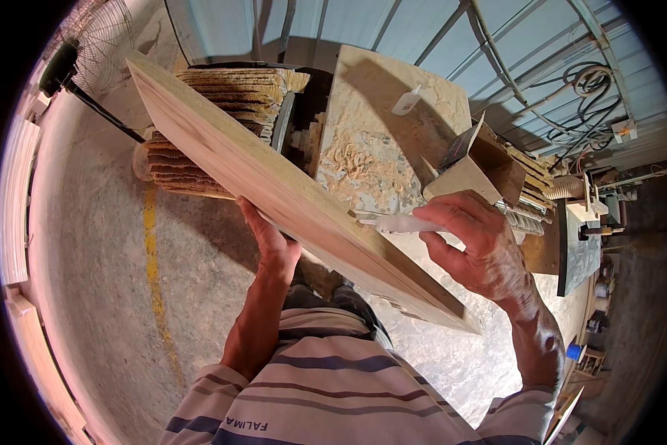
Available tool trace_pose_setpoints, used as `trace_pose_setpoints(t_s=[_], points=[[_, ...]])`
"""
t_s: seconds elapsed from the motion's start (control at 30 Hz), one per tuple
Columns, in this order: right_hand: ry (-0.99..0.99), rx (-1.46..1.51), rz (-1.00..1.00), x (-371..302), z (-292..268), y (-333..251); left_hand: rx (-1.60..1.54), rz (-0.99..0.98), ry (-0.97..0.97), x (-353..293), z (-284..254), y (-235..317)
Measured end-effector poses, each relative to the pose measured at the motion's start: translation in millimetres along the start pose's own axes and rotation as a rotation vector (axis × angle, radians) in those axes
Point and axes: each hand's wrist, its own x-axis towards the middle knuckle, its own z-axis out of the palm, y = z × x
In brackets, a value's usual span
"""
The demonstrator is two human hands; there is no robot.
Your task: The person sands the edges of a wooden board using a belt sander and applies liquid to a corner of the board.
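A pale striped shirt [326, 374] is nearest, with a short line of dark lettering [246, 425] low on its left side. Above it, the left hand [272, 241] has its grip closed on the lower side of a wooden board [274, 178], though its fingers are partly hidden. The board slants from upper left to lower right, running well past that grip both ways; it is thick, its broad face light with pinkish-brown streaks, its narrow edge yellower and plain. The right hand's [474, 233] grip is pinched, thumb and fingers nearly together, around a slender white tool [400, 223] whose tip is at the board's upper edge. Beyond lies a worktop [359, 81] strewn with tan crumbs, bearing an open carton [463, 180] and a white tag [406, 101], any writing on it too small to read; farther off stand a black fan [59, 68] and a pale ribbed wall [393, 33]
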Motion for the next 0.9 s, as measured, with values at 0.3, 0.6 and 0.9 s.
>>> trace_pose_setpoints(t_s=[0.3,0.6,0.9], points=[[-0.007,-0.013,0.002,1.3,-0.9,0.0,-0.011,0.000,0.003,2.6,-1.4,-0.8],[-0.018,-0.006,0.012,-1.2,-2.5,1.3,-0.021,0.008,0.027,-0.2,5.4,2.3],[-0.018,-0.004,0.025,-4.9,-1.4,3.3,-0.026,0.009,-0.005,4.7,0.9,0.2]])
